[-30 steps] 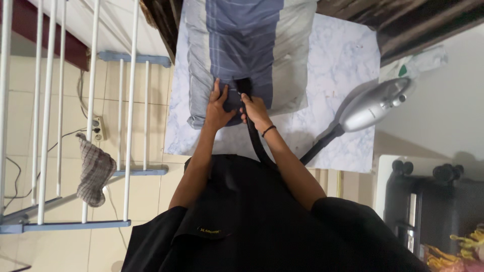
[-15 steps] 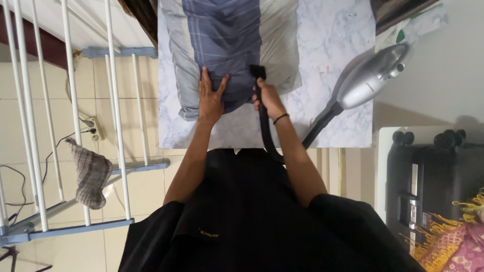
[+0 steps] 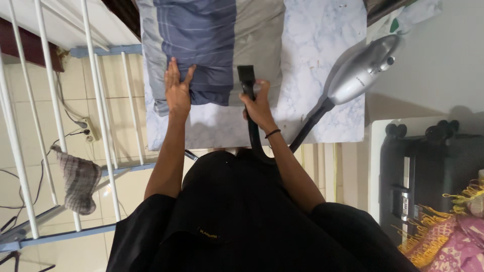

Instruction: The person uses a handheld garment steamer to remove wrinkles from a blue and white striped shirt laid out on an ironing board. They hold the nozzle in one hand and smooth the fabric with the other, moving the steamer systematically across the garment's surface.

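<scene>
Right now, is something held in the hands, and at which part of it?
The right hand grips the black vacuum nozzle just below its head, where the hose begins. The left hand holds nothing; it lies flat on the pillow.

top: loose black shirt (image 3: 242,221), short sleeves ending near the elbows
chest mark: small yellow print, too small to make out
right wrist: thin black band (image 3: 273,133)
left hand (image 3: 178,90): bare, nothing worn
right hand (image 3: 259,103): bare
forearms: uncovered
</scene>
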